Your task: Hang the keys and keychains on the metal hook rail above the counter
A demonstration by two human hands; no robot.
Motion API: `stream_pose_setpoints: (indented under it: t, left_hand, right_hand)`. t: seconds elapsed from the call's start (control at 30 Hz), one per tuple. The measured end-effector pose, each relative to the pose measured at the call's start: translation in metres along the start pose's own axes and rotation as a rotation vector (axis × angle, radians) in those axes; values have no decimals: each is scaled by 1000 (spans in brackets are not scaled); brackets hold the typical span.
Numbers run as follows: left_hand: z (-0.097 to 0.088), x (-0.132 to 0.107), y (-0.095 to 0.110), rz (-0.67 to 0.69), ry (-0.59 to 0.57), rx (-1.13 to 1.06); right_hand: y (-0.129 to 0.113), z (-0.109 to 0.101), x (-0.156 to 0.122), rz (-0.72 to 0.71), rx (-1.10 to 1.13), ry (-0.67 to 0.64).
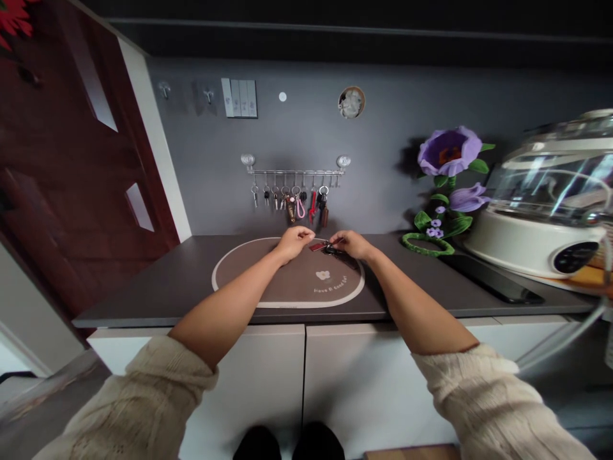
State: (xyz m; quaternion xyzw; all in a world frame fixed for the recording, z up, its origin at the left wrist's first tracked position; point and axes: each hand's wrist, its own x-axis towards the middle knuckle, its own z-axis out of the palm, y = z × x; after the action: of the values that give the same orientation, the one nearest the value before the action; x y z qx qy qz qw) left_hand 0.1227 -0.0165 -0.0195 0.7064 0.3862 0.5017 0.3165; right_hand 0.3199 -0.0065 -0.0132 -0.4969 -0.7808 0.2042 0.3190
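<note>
Over the brown oval mat point(268, 281) my right hand point(353, 244) pinches a small bunch of keys point(329, 250). A dark red tag point(317, 246) sticks out from it toward the left, and a dark piece hangs below the fingers. My left hand point(295, 244) is just left of the tag, apart from it, its fingertips pressed together; whatever they may hold is too small to make out. Behind both hands, a clear hook rail point(297, 172) on the wall carries several key rings, among them a pink strap point(300, 207) and a red strap point(313, 207).
Right of the mat stand a purple crocheted flower point(450, 153) with a green ring base point(426, 245), a black phone-like slab point(493, 279) and a white appliance with a clear top point(531, 236). A dark shelf point(354, 45) overhangs the counter. A dark red door point(62, 160) is at left.
</note>
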Motion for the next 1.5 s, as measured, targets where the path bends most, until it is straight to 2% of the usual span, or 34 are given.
stream_pose_setpoints:
  t: [0.2, 0.43, 0.7, 0.93, 1.2, 1.37, 1.5]
  left_hand:
    - [2, -2, 1, -13, -50, 39]
    - [5, -3, 2, 6, -72, 18]
    - [8, -3, 3, 23, -100, -8]
    - [11, -3, 6, 40, -128, -52]
    - [11, -4, 7, 114, -206, -87]
    - [12, -5, 10, 75, -170, -162]
    - [13, -2, 9, -20, -64, -266]
  right_hand:
    - [3, 0, 2, -57, -76, -33]
    - [-3, 0, 1, -116, 53, -55]
    - [-21, -4, -7, -111, 211, -92]
    - [-33, 0, -10, -101, 417, -80]
    - [-40, 0, -11, -138, 428, -7]
    - [-44, 3, -12, -114, 534, 17]
    - [-41, 7, -10, -66, 718, -27]
